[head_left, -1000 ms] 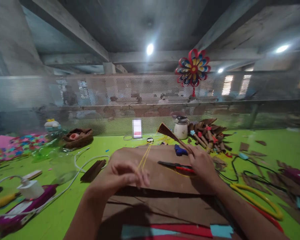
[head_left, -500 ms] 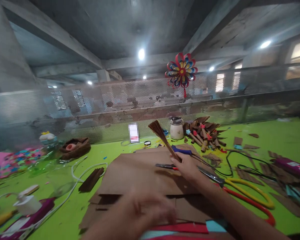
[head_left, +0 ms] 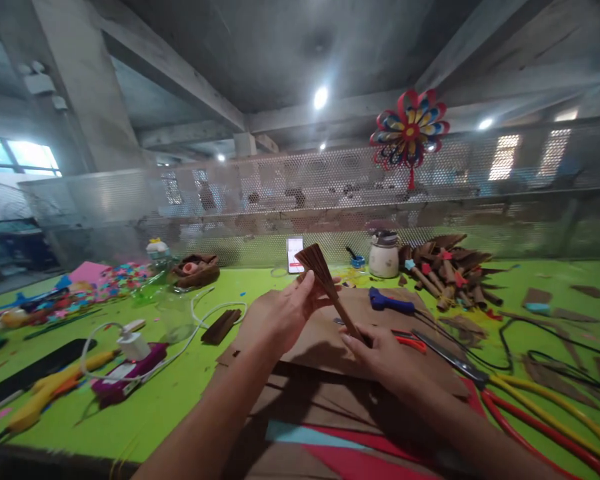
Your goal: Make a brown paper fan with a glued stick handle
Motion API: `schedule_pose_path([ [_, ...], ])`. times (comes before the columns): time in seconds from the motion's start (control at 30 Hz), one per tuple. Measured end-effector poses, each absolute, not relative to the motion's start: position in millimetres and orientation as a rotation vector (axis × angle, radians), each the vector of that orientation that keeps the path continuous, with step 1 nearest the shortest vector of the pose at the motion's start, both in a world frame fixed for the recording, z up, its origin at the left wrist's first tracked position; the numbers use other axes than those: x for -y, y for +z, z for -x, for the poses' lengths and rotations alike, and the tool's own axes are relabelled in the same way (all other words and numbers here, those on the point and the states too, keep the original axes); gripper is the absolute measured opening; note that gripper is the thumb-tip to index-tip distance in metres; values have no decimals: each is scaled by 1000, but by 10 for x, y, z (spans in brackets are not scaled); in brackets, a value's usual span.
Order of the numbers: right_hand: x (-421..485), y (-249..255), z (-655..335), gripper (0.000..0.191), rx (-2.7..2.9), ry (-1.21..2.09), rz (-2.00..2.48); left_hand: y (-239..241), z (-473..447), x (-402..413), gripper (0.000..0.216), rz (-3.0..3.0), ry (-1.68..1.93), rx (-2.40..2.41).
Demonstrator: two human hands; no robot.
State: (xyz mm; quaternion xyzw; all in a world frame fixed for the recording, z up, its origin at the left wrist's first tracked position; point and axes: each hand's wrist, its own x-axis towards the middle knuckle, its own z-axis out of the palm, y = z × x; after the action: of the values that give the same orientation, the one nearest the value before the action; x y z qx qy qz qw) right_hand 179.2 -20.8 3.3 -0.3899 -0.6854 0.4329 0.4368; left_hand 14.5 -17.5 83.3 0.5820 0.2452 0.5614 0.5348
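Observation:
A brown paper piece [head_left: 322,267], pleated and flared at its upper end with a narrow rolled stem, is held tilted in front of me. My right hand [head_left: 377,350] grips the lower end of its stem. Near the flared end, my left hand [head_left: 293,307] closes on the piece, thumb in front and fingers behind. Below both hands lie sheets of brown paper [head_left: 305,380]. Beside my right hand rest red-handled scissors [head_left: 409,341], partly hidden, and a blue glue gun [head_left: 393,303]. Large shears [head_left: 453,363] with yellow and red handles lie further right.
Similar brown pieces with coloured stars form a pile [head_left: 445,273] at the back right, next to a lidded jar [head_left: 384,257]. A phone [head_left: 295,257] leans against the mesh screen. At left are a purple power strip [head_left: 125,383], a yellow glue gun [head_left: 55,390] and a white cable [head_left: 200,327].
My left hand has risen from the lower middle and taken hold of the paper piece near its flared end. My right hand still grips the stem. The view has swung left.

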Motion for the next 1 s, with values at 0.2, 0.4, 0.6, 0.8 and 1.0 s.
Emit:
schedule_pose_path([
  [0.2, 302, 167, -1785, 35, 1692, 1274, 935, 681, -267, 171, 30, -1369, 1429, -639],
  [0.4, 284, 78, -1701, 38, 1658, 1418, 868, 522, -265, 98, 32, -1386, 1584, -764],
  [0.6, 274, 14, -1627, 41, 1678, 1326, 893, 424, -341, 206, 51, -1203, 1324, -589],
  [0.8, 265, -47, -1557, 42, 1632, 1256, 950, 365, -428, 309, 60, -1192, 1327, -633],
  [1.0, 284, -103, -1523, 30, 1668, 1247, 1020, 291, -485, 284, 71, -1125, 1342, -691],
])
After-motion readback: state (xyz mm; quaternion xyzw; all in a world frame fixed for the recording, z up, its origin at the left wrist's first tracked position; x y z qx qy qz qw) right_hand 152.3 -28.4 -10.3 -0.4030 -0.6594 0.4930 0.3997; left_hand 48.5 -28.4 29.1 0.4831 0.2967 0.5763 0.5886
